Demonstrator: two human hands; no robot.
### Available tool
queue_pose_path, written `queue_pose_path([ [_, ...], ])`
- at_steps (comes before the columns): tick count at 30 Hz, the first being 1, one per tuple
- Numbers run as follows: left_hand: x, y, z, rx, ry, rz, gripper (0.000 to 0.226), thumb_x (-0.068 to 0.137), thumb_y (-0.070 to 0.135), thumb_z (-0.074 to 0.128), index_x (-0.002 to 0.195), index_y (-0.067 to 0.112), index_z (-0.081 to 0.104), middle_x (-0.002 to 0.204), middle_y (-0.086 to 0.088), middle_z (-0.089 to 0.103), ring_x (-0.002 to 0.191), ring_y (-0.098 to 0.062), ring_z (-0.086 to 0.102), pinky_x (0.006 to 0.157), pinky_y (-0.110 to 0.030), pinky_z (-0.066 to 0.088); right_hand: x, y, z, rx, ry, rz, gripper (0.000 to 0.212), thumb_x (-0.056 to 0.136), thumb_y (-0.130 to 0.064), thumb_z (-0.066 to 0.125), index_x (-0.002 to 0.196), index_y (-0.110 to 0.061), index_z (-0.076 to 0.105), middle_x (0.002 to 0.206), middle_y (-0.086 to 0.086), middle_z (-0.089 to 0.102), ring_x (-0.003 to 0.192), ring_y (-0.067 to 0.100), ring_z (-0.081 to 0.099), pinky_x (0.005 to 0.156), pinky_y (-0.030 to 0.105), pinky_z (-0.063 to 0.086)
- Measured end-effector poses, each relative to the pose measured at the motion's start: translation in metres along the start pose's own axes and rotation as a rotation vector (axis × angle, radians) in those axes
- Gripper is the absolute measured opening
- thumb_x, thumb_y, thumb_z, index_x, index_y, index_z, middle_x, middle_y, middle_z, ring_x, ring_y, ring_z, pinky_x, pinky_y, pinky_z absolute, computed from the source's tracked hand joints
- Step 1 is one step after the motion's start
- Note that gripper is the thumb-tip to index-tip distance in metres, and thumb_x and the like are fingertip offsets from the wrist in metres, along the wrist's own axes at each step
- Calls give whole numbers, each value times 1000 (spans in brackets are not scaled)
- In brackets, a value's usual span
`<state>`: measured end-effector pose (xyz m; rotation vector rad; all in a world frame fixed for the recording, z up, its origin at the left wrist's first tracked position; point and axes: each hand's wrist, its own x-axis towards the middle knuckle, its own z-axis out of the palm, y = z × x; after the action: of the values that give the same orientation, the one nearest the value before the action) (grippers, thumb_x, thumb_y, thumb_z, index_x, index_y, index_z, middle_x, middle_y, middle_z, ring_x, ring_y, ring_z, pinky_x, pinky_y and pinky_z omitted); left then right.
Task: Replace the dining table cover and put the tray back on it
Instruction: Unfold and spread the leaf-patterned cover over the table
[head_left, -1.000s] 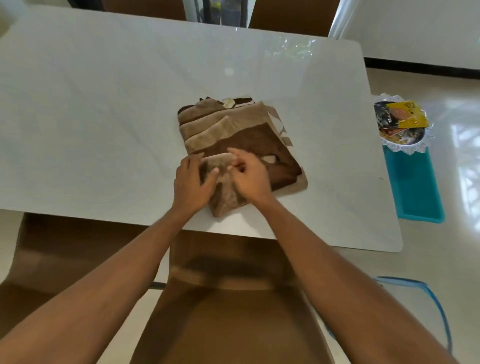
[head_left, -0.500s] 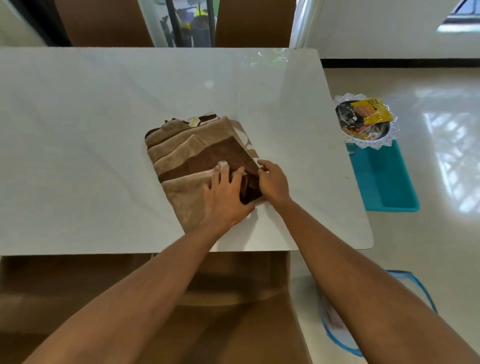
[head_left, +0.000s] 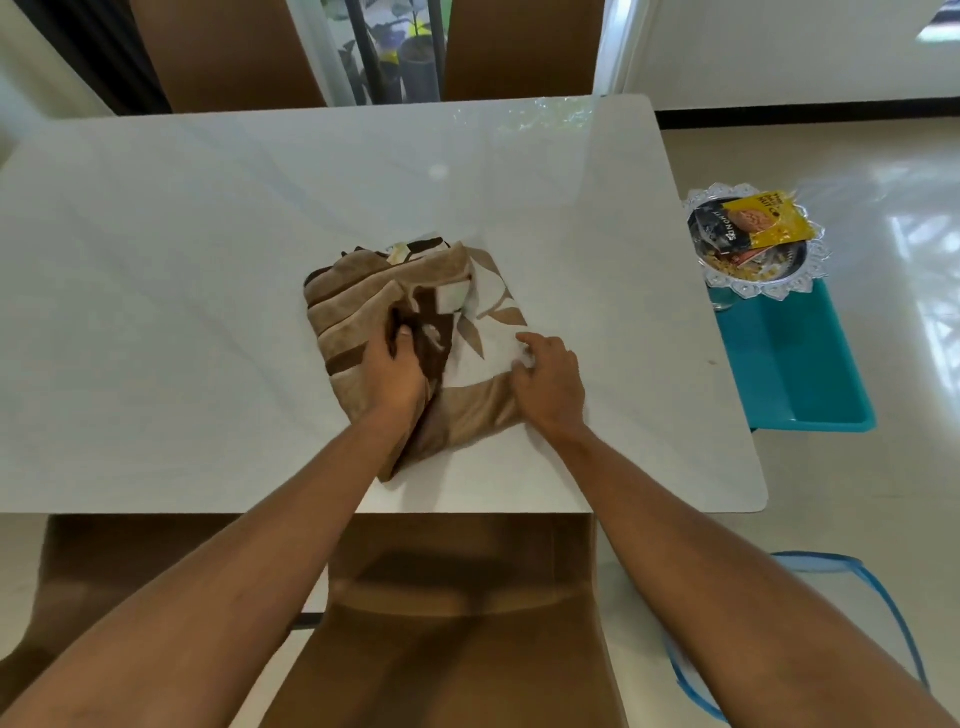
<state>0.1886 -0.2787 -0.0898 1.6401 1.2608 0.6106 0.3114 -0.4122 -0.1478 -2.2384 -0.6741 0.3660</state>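
A folded brown, tan and white patterned table cover (head_left: 358, 296) lies near the front middle of the bare white dining table (head_left: 156, 291). My left hand (head_left: 392, 371) grips a dark brown fold of it, lifted off the stack. My right hand (head_left: 550, 387) holds down the cover's right edge, fingers curled on a white leaf-printed layer. A silver scalloped tray (head_left: 763, 278) with snack packets sits off the table at the right, on a teal stool.
The teal stool (head_left: 795, 364) stands just past the table's right edge. A brown chair (head_left: 457, 623) is tucked under the near edge in front of me, with more brown chairs at the far side. A blue-rimmed object (head_left: 883, 597) lies on the floor at the lower right.
My left hand has taken up a dark fold and peeled it leftward, baring the white leaf-printed layer. My right hand has shifted right to the cover's edge.
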Motion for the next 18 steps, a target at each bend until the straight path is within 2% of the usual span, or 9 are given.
queue_pose_path([
  [3,18,-8,-32,-173,153,-161,33,105,31,45,133,21,57,122,3,62,117,-21,58,107,-35,43,-6,-26,20,-177,0,-332,36,92,-17,59,127,-18,66,129,10,61,114,31,55,89,43,51],
  [5,30,-15,-54,-382,134,-252,25,104,26,49,125,23,62,119,-2,66,113,-25,63,102,-41,51,-6,-43,41,-224,-147,-422,36,92,-26,58,127,-19,66,132,9,61,117,34,56,92,46,49],
  [7,37,-24,-86,-542,116,-322,20,104,25,50,119,29,63,120,-5,69,110,-26,67,98,-43,54,-10,-58,66,-357,-329,-391,54,92,-48,53,143,-29,53,154,8,44,140,33,40,111,49,38],
  [8,40,-30,-101,-615,119,-354,20,105,26,49,119,30,63,119,-6,70,108,-25,68,96,-43,55,-15,-60,78,-431,-376,-367,63,93,-58,47,151,-33,42,164,7,29,150,33,26,120,51,26],
  [10,44,-48,-137,-709,172,-422,26,106,28,46,128,29,61,119,-6,70,106,-25,68,91,-44,56,-27,-56,94,-513,-389,-311,72,95,-69,35,159,-38,23,171,4,2,156,34,-1,125,53,1],
  [11,44,-58,-156,-743,219,-457,30,107,29,44,132,29,59,122,-6,69,107,-26,68,87,-45,57,-34,-55,98,-520,-362,-278,73,95,-72,29,159,-40,17,171,2,-5,156,34,-8,124,53,-5],
  [14,31,-98,-205,-746,273,-611,35,107,31,40,139,28,55,129,-6,66,104,-26,67,73,-42,58,-49,-66,104,-498,-304,-151,73,96,-72,26,160,-41,9,170,2,-14,154,34,-17,122,54,-12],
  [16,14,-123,-226,-702,284,-687,36,107,24,42,142,25,51,134,-9,61,111,-29,63,78,-44,56,-56,-80,111,-487,-310,-78,73,98,-71,24,161,-40,5,169,2,-19,154,34,-21,121,55,-14],
  [18,3,-140,-238,-560,346,-667,41,104,11,46,145,19,45,141,-14,54,122,-34,57,90,-47,53,-64,-89,118,-477,-304,-29,74,98,-71,26,161,-41,4,169,1,-20,153,34,-21,120,56,-15],
])
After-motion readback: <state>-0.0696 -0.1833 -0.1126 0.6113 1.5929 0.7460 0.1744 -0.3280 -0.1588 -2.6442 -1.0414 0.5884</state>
